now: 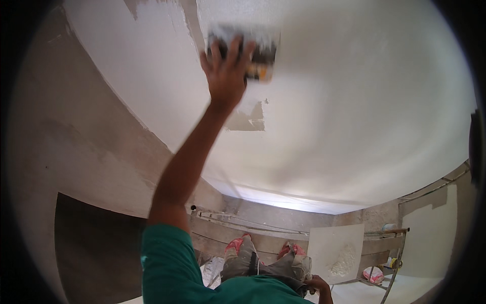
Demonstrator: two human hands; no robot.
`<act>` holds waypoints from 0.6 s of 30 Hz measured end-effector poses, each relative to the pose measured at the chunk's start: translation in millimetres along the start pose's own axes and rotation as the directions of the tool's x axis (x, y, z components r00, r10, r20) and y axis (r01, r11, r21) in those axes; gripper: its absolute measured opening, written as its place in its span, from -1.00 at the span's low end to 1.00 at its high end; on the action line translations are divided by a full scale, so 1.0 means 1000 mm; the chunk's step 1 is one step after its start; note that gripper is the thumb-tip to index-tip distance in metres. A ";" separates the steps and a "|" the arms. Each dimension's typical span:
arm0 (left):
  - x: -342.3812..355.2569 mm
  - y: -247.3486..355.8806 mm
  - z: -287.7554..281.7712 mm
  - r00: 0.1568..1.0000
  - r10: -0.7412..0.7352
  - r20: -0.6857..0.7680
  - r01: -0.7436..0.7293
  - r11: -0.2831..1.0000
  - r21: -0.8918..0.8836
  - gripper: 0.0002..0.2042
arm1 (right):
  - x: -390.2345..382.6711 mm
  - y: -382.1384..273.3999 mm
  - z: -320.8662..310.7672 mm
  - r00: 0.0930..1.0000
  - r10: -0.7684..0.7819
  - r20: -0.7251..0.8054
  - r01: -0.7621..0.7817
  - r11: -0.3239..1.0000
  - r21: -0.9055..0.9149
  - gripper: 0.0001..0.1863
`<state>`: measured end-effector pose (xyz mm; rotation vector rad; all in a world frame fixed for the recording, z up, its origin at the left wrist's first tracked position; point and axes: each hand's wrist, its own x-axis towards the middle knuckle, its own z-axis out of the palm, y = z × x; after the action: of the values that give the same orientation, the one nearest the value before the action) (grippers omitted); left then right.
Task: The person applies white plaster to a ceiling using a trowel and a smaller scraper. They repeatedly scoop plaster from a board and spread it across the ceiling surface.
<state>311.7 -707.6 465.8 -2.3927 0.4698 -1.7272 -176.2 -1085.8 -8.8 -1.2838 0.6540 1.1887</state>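
My left hand, raised at arm's length, presses a wide trowel flat against the white plastered wall. The trowel has a grey blade edge and a black and orange-yellow back; it and the fingers are a little blurred. Just below it lies a grey unplastered patch with ragged edges. Down by my hip, my right hand has its fingers curled in; what they hold, if anything, is hidden. Near that hand is a pale square board bearing a heap of white plaster.
I stand on scaffold planks with metal tubes along them. Bare grey wall and a dark opening lie to the left. At the lower right, a red and white bag is beside a metal frame.
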 end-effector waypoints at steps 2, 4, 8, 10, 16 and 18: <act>-0.078 0.014 0.017 0.993 -0.027 0.118 0.031 0.999 -0.032 -0.39 | 0.006 0.007 -0.006 1.000 0.007 0.011 -0.007 1.000 0.003 -0.71; -0.144 0.019 0.024 0.972 -0.009 0.236 0.026 0.997 -0.067 -0.32 | 0.010 0.020 -0.007 1.000 -0.011 -0.005 0.011 1.000 0.017 -0.71; -0.173 0.014 -0.004 0.932 -0.010 0.362 0.044 0.995 -0.086 -0.41 | 0.005 0.040 -0.008 0.998 -0.065 -0.009 0.065 0.997 0.030 -0.70; -0.119 0.002 -0.033 0.957 -0.014 0.291 0.031 0.998 -0.053 -0.38 | -0.020 0.017 0.009 0.997 -0.072 -0.001 0.072 0.997 0.023 -0.70; 0.143 -0.007 -0.090 0.996 0.047 -0.075 -0.039 0.994 0.100 -0.38 | 0.002 0.008 0.003 0.998 0.013 0.064 -0.012 1.000 -0.015 -0.72; 0.219 -0.029 -0.112 0.972 0.123 -0.198 -0.080 0.974 0.213 -0.39 | 0.017 0.005 -0.001 0.991 0.022 0.132 -0.017 0.999 -0.045 -0.73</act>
<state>273.4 -748.0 707.3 -2.0224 0.4116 -1.8906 -174.8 -1082.3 -26.2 -1.2249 0.5470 1.2987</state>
